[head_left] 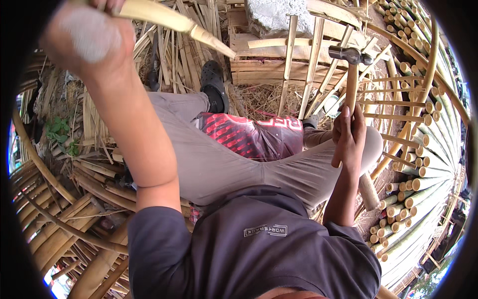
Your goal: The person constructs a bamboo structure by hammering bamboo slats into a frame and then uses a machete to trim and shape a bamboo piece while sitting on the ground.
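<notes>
The bamboo strip (179, 21), pale and slightly curved, was at the upper left, and its narrower end pointed down toward the right, in front of some wooden planks (269, 74). The left hand (97, 32) was raised at its other end; this hand was blurred and partly cut by the rim, but its grip seemed to be closed around the strip. A whitish patch (92, 36) showed on the same hand. The right hand (348, 127) had its grip closed around the wooden handle of a hammer (352, 82), which stood nearly upright, with its metal head at the top, in front of the right knee (371, 144). Between the bent legs, in grey trousers, lay a red and black cloth (234, 137), and a dark shoe (215, 87) was beyond it. Farther out, a grey rough block (279, 17) rested behind thin upright slats (312, 67). Many bamboo poles (423, 199) were stacked on the right side, and split bamboo pieces (189, 55) were lying on the ground at the left, with a small green plant (59, 130) near them.
</notes>
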